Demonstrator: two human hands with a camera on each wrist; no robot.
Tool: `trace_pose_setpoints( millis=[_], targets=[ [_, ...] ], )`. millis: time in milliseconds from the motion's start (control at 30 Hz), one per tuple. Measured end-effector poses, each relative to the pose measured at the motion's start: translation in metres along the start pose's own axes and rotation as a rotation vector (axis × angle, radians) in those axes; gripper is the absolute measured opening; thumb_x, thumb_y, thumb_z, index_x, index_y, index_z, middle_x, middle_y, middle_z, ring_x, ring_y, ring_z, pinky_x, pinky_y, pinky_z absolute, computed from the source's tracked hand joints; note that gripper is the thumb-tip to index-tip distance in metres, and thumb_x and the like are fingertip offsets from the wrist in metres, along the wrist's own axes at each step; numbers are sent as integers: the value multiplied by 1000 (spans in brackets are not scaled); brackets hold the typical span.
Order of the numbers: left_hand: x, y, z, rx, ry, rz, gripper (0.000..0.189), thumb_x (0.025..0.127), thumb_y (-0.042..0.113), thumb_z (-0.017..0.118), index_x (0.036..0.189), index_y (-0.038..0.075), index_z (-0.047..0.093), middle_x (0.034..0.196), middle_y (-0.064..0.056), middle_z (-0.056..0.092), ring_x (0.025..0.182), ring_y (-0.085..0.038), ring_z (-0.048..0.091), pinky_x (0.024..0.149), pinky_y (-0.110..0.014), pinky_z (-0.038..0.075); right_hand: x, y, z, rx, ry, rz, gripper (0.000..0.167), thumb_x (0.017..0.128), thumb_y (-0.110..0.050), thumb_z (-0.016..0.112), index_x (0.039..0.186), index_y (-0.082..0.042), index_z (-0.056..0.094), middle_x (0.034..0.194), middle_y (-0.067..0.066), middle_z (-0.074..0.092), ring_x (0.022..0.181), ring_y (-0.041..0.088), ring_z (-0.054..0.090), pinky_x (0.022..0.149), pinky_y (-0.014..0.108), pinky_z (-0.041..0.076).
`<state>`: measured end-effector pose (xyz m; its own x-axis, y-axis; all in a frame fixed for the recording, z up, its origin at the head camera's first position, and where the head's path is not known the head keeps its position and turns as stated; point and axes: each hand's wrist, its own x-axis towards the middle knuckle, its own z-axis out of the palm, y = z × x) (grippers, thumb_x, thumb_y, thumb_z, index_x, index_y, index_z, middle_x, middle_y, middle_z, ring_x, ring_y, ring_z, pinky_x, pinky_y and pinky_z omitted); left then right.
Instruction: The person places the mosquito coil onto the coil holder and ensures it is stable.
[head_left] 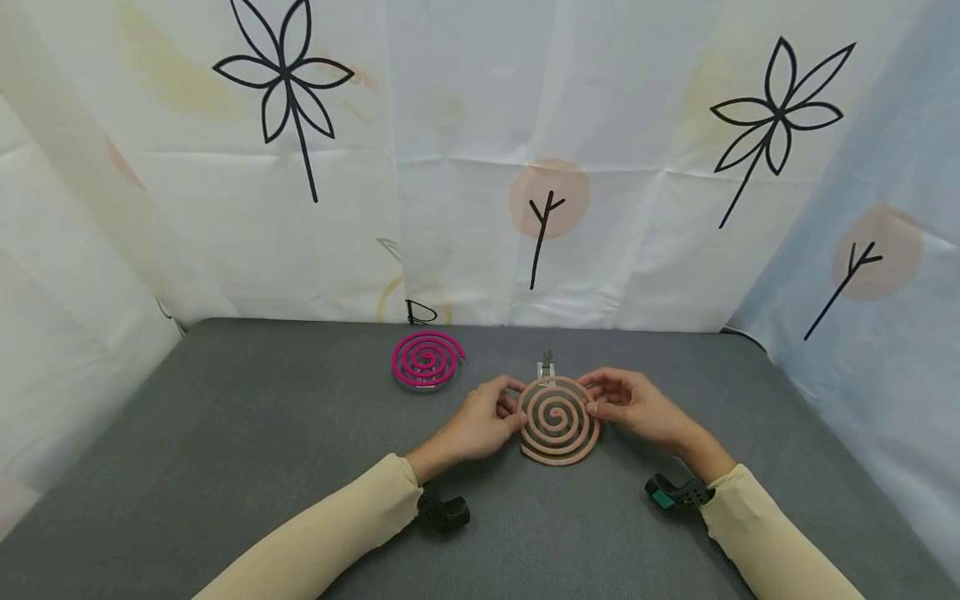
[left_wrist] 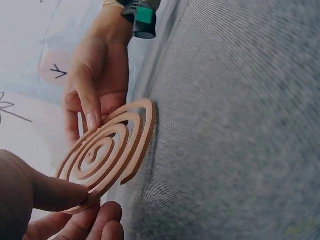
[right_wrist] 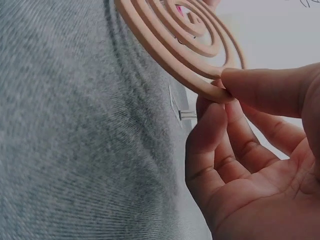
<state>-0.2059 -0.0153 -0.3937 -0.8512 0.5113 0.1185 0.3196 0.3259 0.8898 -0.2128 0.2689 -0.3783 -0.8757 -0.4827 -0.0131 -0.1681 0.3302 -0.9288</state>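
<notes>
A tan mosquito coil (head_left: 555, 461) is held up between both hands, tilted, close over the grey table. At its left edge, my left hand (head_left: 483, 422) pinches the outer ring, thumb on the upper face and fingers beneath in the left wrist view. My right hand (head_left: 636, 408) pinches the opposite edge; the right wrist view shows its thumb (right_wrist: 270, 90) on top and curled fingers below. The spiral looks whole, its outer end pointing toward the near left. Just behind the coil lies a small metal stand (head_left: 546, 368), partly covered by it in the head view.
A bright pink mosquito coil (head_left: 426, 358) sits on a low, shiny base at the back of the grey table (head_left: 247, 450), left of the hands. A patterned white cloth (head_left: 465, 208) hangs behind the table and along both sides.
</notes>
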Motion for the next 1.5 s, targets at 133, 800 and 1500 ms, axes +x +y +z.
trace_pose_setpoints(
  millis=[133,800,1500],
  targets=[
    [1,4,-4,-116,29,-18,32,100,2,62,131,-3,56,96,-8,64,84,-19,67,70,-31,57,1,-1,1,22,49,-1,37,100,-7,64,132,10,54,112,20,63,95,18,67,81,36,59],
    [27,35,-20,-406,184,-66,27,100,1,62,127,-3,59,102,-18,67,80,-19,70,76,-45,62,3,-23,0,119,228,-39,44,104,-10,59,141,11,47,111,7,66,93,14,68,83,38,58],
    [71,41,-22,-635,374,-166,26,98,3,66,124,-2,66,106,-18,72,84,-16,70,78,-34,61,29,-49,-11,248,377,9,47,107,-15,55,147,7,43,107,1,62,89,11,63,79,27,57]
  ],
)
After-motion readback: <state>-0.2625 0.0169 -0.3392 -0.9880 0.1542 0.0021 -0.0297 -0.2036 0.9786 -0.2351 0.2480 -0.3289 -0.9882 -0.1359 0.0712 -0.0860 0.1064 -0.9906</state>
